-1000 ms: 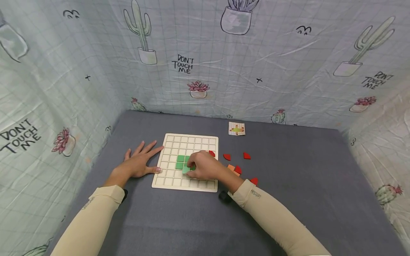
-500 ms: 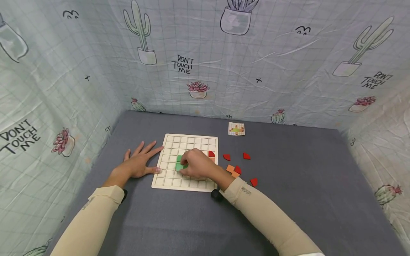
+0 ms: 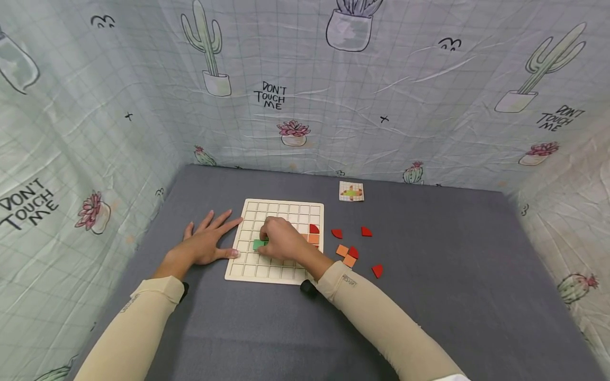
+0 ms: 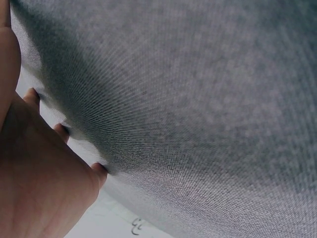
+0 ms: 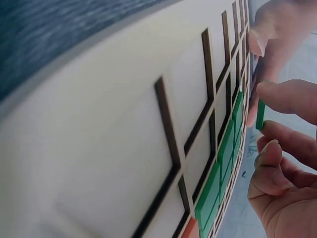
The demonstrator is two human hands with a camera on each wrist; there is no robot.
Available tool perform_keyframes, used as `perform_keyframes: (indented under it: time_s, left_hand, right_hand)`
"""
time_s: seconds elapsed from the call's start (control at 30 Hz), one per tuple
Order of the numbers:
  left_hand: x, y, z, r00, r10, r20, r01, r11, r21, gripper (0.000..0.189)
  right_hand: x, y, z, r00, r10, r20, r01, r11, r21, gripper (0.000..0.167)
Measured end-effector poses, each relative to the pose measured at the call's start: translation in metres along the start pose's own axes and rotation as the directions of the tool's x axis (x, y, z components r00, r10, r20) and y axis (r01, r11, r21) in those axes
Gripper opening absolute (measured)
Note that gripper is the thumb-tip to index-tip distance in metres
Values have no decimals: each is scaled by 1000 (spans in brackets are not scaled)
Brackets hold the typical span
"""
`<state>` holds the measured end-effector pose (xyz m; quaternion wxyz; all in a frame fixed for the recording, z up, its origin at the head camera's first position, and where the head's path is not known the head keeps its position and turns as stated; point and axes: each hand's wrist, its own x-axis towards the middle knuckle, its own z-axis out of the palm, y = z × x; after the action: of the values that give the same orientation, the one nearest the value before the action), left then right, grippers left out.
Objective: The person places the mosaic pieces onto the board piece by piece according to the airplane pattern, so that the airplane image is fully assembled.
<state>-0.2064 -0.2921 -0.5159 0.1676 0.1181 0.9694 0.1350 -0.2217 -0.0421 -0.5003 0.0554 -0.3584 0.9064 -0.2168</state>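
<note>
My right hand [image 3: 286,241] pinches a green square tile [image 5: 260,114] between thumb and finger, held just off the pale gridded board [image 3: 248,272]. In the right wrist view, several green tiles [image 5: 226,146] lie in the board's cells, with an orange tile [image 5: 190,229] beside them. From the head, the right hand covers most of the green ones; orange tiles [image 3: 313,239] and a red quarter-circle piece [image 3: 314,228] show at the board's right side. My left hand [image 3: 205,246] lies spread on the table, its thumb and a fingertip at the board's left edge.
Loose red quarter-circle pieces [image 3: 366,231] and orange squares [image 3: 342,250] lie right of the board on the grey table [image 3: 457,275]. Behind them is a small pattern card [image 3: 351,191]. A cactus-print cloth [image 3: 314,79] surrounds the table's back and sides.
My right hand has moved left across the board with the green tile, uncovering the orange tiles on the right side. The left hand stays where it was.
</note>
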Motion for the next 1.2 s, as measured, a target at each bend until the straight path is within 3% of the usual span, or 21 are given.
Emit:
perform_keyframes:
  time_s: [0.77,1.2]
  left_hand:
    - [2,1,0,1000,-3,13,3,1000,13,97]
    - [2,-2,1,1000,-11,16,11,1000,3,98]
  right_hand:
    - [13,-7,9,995,80,60,-79,996,-28,17]
    - [8,0,0,998,34,46,-38,995,88,18]
